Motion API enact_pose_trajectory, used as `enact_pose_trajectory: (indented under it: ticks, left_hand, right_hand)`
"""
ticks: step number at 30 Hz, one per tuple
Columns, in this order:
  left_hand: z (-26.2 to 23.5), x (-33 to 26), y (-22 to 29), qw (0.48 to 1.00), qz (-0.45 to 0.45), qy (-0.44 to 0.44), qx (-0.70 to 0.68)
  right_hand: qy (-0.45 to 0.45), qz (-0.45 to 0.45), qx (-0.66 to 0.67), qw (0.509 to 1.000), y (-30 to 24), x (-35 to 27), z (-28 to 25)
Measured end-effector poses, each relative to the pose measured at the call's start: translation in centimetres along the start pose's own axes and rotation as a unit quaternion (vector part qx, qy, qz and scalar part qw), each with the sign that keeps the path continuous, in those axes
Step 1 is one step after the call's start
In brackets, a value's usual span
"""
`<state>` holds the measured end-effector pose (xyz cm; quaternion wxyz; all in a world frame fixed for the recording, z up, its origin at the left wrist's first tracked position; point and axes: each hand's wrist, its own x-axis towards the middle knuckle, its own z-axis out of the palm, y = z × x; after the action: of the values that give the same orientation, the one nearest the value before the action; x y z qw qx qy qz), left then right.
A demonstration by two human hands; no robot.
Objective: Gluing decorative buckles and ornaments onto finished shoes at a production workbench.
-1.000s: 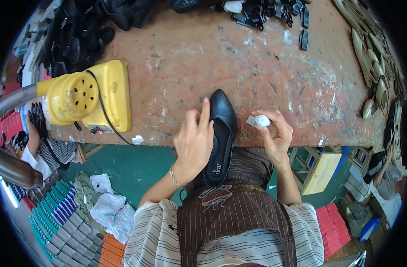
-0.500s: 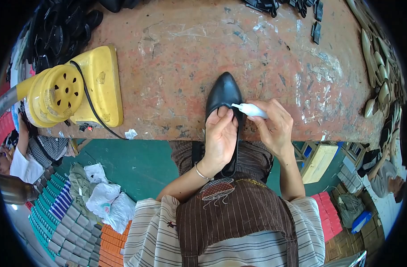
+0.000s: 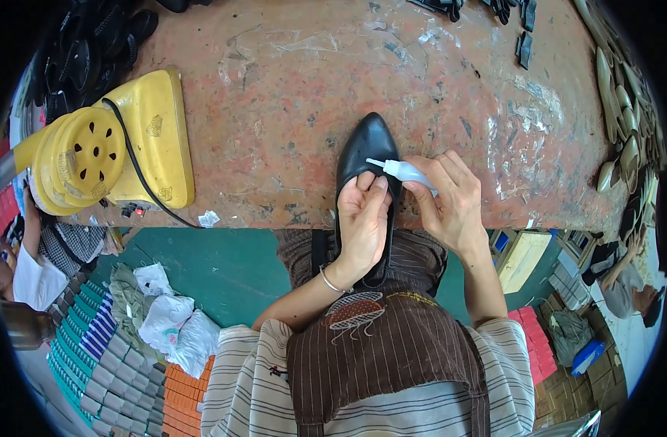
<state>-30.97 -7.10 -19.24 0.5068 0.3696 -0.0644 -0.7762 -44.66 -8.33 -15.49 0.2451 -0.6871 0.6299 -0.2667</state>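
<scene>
A black pointed-toe shoe (image 3: 367,143) lies at the table's near edge, its toe pointing away from me. My left hand (image 3: 363,226) grips it, palm up, with the fingertips inside the opening behind the toe and the thumb bent over them. Between the thumb and fingers of my right hand (image 3: 450,195) is a small white squeeze bottle (image 3: 405,172) with a narrow nozzle. The nozzle tip is over the front rim of the shoe's opening; whether it touches the leather I cannot tell.
A yellow blower-like machine (image 3: 155,138) with a black cable stands left on the worn table (image 3: 275,109). Black shoes (image 3: 85,58) are heaped at the far left, beige shoes (image 3: 628,124) along the right edge. Black bow-like pieces (image 3: 523,49) lie far right. Other people work at both sides.
The bottle's nozzle has moved left and slightly away from me, from the right side of the shoe's opening to its front middle. My left hand keeps its hold on the shoe.
</scene>
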Motion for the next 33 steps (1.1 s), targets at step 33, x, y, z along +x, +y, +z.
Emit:
enact_pose_trajectory:
  ticks: [33]
  left_hand:
    - [0.6,0.0,0.4,0.998,-0.022,0.056,0.025]
  right_hand:
    - [-0.031,0.006,-0.056,0.998,-0.9,0.5,-0.9]
